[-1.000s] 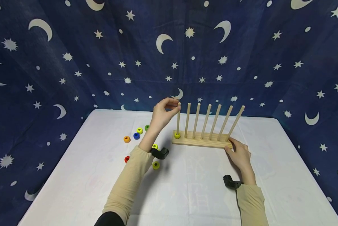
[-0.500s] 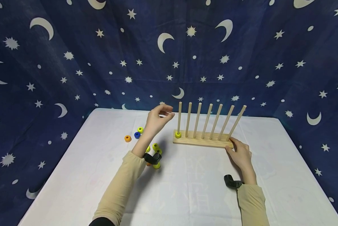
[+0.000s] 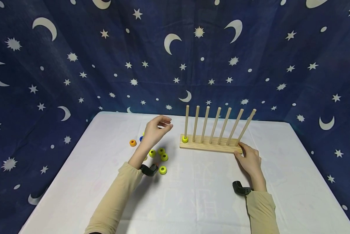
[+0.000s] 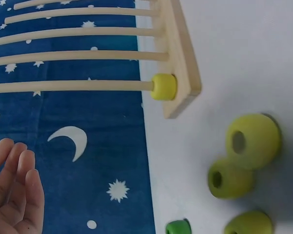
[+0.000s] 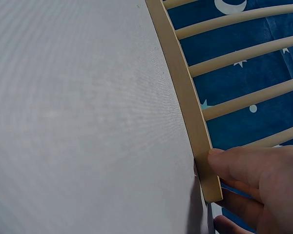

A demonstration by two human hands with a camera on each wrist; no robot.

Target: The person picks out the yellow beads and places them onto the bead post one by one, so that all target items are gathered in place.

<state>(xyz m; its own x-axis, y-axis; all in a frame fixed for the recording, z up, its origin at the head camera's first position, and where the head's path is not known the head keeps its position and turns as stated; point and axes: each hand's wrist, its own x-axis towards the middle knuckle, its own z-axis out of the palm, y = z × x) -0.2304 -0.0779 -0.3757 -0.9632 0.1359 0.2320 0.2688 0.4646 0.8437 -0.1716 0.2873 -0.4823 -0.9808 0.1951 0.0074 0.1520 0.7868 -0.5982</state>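
Observation:
A wooden peg rack (image 3: 210,148) with a row of several upright pegs stands toward the back of the table. One yellow bead (image 3: 185,139) sits at the foot of its leftmost peg; the left wrist view shows this bead (image 4: 164,87) against the base. My left hand (image 3: 155,131) is in the air left of the rack, fingers loosely bent, holding nothing. At the rack's right end my right hand (image 3: 249,159) grips the base, thumb on the front edge, as the right wrist view also shows. Loose yellow beads (image 3: 164,157) lie below my left hand.
An orange bead (image 3: 132,143) lies to the left, near a blue bead (image 3: 141,138) partly hidden by my left hand. A green bead (image 4: 178,227) shows in the left wrist view. Behind the white-covered table (image 3: 198,195) hangs a dark blue cloth (image 3: 151,48) with moons and stars.
My left hand has moved away from the top of the leftmost peg, left and down toward the loose beads. My right hand keeps its grip on the rack's base.

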